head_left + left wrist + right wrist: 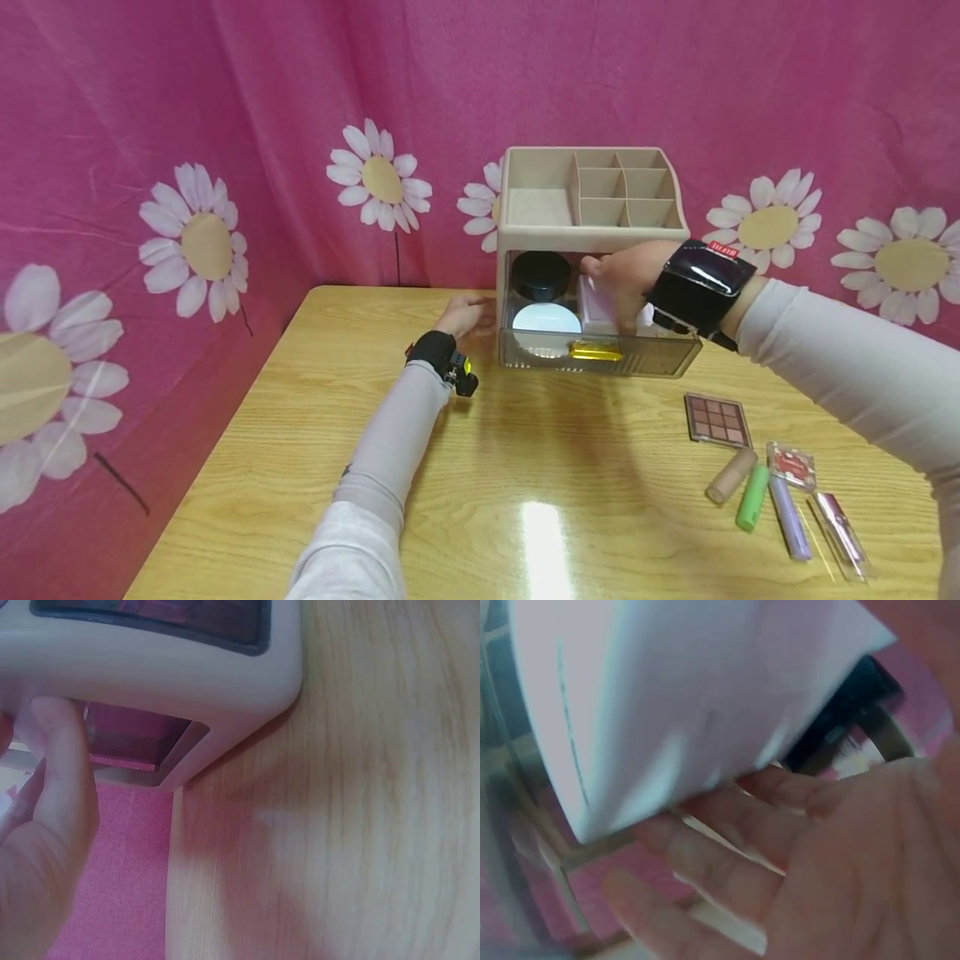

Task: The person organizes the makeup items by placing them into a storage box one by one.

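**Pale box going into the organizer drawer**

From where I stood, the person had both arms stretched out over the wooden bench. The right hand was curled round a pale pink box, thumb on one side and fingers under the other, and held it upright inside the open drawer of the beige organizer. The box stood just beside a black-lidded jar and a round white compact, both already in the drawer. The left hand rested against the organizer's left wall, its thumb lying flat on the casing, fingers nearly straight and gripping nothing; it looked to be steadying the unit.

I judged the step to be the seating of the box in the drawer, close to done but not let go. The next move would call for lowering it squarely into the gap without knocking the jar, then loosening the grip.

Farther right on the bench lay an eyeshadow palette, a beige tube, a green tube and a lilac tube, well apart from the organizer.
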`<state>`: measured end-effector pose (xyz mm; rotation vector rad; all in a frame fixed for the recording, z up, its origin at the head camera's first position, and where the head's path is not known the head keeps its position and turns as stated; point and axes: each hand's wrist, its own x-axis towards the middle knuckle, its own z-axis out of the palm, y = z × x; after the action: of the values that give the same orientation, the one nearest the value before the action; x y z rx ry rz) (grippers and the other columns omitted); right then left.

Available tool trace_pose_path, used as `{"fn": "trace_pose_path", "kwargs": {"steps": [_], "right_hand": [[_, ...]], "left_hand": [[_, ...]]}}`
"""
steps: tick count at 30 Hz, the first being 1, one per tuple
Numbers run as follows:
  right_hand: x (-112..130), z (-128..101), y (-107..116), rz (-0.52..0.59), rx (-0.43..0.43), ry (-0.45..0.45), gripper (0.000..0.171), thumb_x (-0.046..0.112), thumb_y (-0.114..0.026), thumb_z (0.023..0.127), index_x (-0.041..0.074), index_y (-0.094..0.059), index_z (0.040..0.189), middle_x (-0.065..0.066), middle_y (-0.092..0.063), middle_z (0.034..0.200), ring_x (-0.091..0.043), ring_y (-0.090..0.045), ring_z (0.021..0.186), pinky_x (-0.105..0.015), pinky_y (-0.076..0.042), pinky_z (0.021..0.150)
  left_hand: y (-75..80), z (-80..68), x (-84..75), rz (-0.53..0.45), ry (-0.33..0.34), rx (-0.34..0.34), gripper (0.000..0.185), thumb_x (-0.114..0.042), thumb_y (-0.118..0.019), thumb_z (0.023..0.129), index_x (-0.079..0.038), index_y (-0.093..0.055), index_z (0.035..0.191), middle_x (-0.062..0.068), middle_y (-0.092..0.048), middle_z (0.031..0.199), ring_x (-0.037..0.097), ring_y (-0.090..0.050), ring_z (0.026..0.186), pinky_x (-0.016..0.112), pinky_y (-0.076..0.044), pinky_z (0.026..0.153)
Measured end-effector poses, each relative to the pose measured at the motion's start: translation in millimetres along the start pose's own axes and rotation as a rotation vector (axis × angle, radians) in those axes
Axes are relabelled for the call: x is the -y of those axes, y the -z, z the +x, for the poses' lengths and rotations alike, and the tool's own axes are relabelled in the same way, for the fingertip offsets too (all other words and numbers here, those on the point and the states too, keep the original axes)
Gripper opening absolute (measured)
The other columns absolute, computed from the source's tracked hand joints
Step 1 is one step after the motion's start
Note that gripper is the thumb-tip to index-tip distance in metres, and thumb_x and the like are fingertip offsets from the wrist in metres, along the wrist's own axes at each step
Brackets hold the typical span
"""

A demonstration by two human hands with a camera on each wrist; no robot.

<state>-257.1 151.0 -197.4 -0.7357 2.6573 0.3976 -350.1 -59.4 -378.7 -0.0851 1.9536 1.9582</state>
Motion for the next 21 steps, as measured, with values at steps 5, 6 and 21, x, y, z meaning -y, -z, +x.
{"fn": "trace_pose_path", "kwargs": {"steps": [5,6,21], "right_hand": [[-9,-16,7,0.139,-0.061,0.126,0.079,0.018,-0.074,0.065,-0.005,-0.038,0.131,-0.022,-0.053,0.119,-0.031,-0.050,0.105,-0.043,-0.044,0.089],[-10,-20,9,0.156,-0.080,0.149,0.074,0.020,-0.073,0.070,-0.005,-0.039,0.131,-0.023,-0.050,0.125,-0.033,-0.048,0.111,-0.045,-0.042,0.092],[45,-69,-49,0.132,-0.952,0.375,0.035,0.002,-0.076,0.070,-0.001,-0.064,0.102,-0.008,-0.060,0.091,-0.017,-0.059,0.079,-0.031,-0.054,0.066]], "left_hand": [[0.0,2.7,3.2,0.000,-0.007,-0.006,0.039,-0.005,-0.048,0.094,0.001,-0.045,0.132,0.019,-0.053,0.124,0.029,-0.053,0.111,0.036,-0.047,0.092],[-0.1,2.5,3.3,-0.001,-0.006,-0.006,0.039,-0.006,-0.048,0.094,0.001,-0.045,0.132,0.019,-0.053,0.124,0.029,-0.053,0.111,0.036,-0.046,0.093],[-0.2,4.4,2.8,-0.024,-0.009,-0.014,0.038,-0.004,-0.049,0.093,0.002,-0.046,0.131,0.021,-0.054,0.122,0.030,-0.053,0.108,0.038,-0.045,0.094]]}}
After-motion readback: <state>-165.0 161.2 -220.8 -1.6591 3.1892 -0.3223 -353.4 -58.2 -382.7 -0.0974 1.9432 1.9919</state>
